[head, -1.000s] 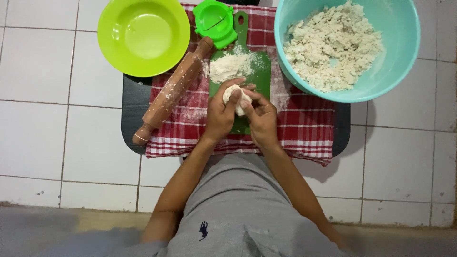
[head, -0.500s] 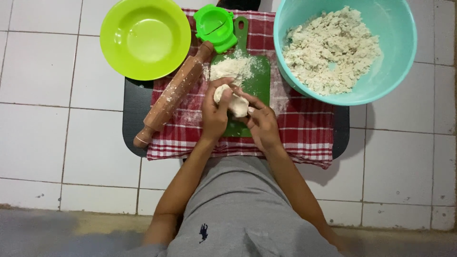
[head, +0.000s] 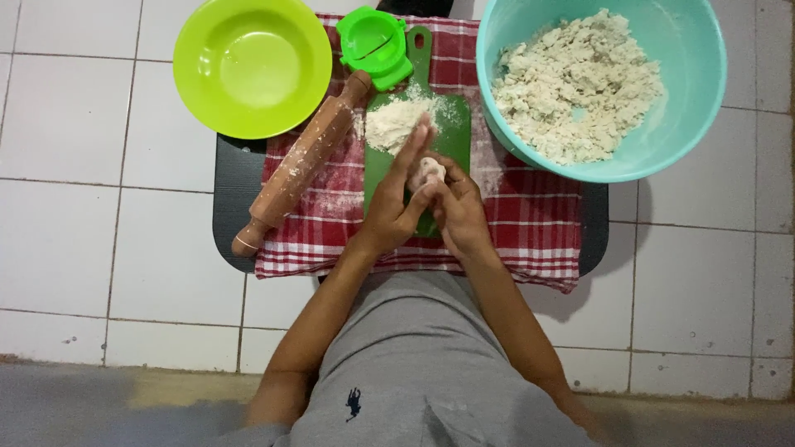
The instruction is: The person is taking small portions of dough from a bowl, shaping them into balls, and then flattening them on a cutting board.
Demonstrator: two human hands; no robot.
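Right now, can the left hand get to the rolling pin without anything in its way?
Probably yes. The rolling pin lies just beside the left hand with bare cloth between, though both hands are busy with the dough ball.

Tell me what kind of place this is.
Probably a home kitchen floor used for food prep: white floor tiles, a rolling pin on a checked cloth, and a bowl of crumbly dough.

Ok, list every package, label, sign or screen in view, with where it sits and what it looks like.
No packages, signs or screens are in view.
Small embroidered emblem: on the person's grey shirt, near the bottom of the head view; a tiny dark blue figure shape.
Nothing on the lime bowl, teal bowl, rolling pin or green board carries a visible label.
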